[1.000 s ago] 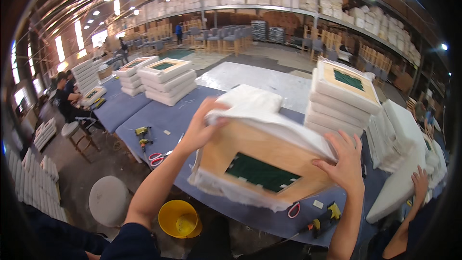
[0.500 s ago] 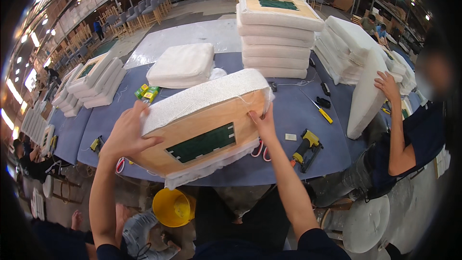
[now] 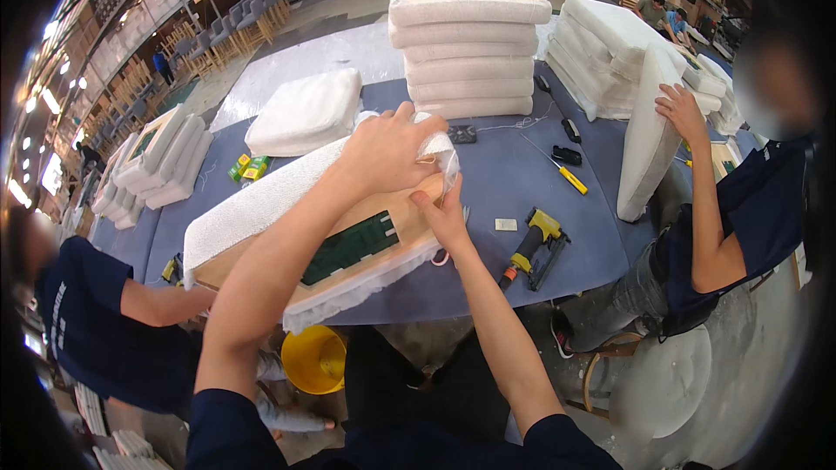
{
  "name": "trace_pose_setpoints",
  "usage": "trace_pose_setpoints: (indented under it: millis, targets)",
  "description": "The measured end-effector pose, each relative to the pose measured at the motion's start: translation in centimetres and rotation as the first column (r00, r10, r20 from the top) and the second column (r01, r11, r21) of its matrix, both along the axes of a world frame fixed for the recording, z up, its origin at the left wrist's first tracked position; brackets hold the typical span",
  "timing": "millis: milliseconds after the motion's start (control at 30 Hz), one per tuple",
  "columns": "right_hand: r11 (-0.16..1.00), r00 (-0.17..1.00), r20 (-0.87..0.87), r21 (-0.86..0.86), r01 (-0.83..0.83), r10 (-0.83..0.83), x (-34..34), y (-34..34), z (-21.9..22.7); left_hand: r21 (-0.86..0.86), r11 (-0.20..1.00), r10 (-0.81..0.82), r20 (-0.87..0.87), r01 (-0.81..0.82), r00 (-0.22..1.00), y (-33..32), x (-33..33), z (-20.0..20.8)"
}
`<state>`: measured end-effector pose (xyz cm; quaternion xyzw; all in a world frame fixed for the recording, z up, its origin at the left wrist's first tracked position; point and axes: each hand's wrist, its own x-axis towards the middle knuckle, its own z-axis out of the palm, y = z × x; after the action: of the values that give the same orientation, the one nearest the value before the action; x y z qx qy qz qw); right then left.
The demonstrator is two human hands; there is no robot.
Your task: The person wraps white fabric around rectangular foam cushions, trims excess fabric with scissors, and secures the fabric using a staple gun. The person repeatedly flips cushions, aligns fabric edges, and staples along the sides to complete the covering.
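A: Where is your cushion (image 3: 379, 206)?

B: Right before you, tilted at the near edge of the worktop (image 3: 488, 174), its wooden side (image 3: 401, 202) and green panel (image 3: 353, 245) facing you.

A: What are you gripping?

B: Your left hand (image 3: 392, 150) crosses over, gripping the white cover (image 3: 448, 157) at the right corner; your right hand (image 3: 448, 221) grips just below, thumb on wood. A staple gun (image 3: 529, 248) lies farther right.
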<state>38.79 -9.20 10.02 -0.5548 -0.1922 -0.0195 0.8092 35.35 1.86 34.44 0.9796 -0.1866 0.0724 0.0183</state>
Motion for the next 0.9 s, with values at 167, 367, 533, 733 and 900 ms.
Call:
trace_pose_setpoints:
  millis: [167,367,533,733,900]
  targets:
    - [0.931,0.990,0.023,-0.343,-0.121,0.137,-2.3,-3.5,1.1,-0.086,0.985,-0.137,0.135,0.149,0.981,3.8,-6.3,1.7]
    - [0.928,0.980,-0.126,-0.320,-0.190,0.157,-4.7,-5.6,-8.0,-0.231,0.966,-0.075,0.185,0.117,0.980,11.7,-13.5,6.1]
    - [0.998,0.946,-0.319,-0.006,-0.063,0.057,-9.1,-3.5,-11.8,-0.256,0.959,-0.046,0.293,0.125,0.955,18.2,-17.7,7.5]
    - [0.988,0.954,-0.293,0.153,-0.020,0.064,-8.2,0.3,-4.7,-0.448,0.884,0.002,0.295,0.136,0.956,23.4,-21.7,7.5]
    - [0.882,0.920,-0.342,0.472,-0.008,0.192,-5.9,2.9,-3.3,-0.570,0.814,0.086,0.310,0.112,0.947,26.3,-24.5,7.0]
